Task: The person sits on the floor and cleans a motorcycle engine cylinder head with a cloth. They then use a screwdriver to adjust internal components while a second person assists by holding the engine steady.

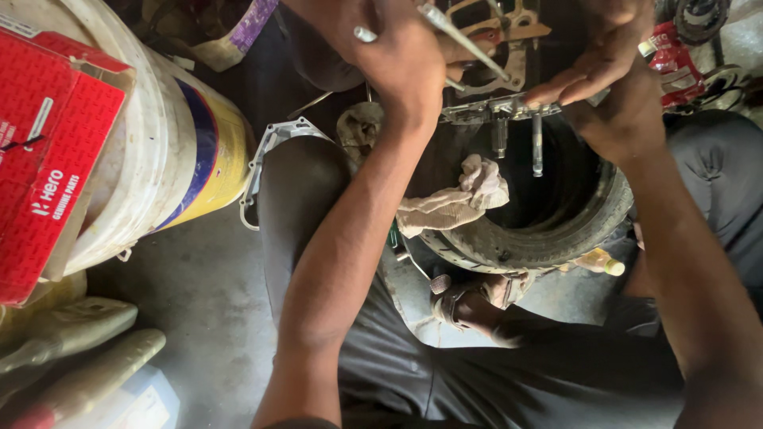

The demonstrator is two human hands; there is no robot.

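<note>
Gripping thin metal rod (465, 40) in left hand (401, 59); right hand (608, 71) pinching metal engine part (497, 107) over old tyre (556, 230). Seemingly mid-fitting; next move needing steady alignment.

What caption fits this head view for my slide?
Left hand holds a thin metal rod and right hand steadies a metal engine part over an old tyre with a rag.
</note>
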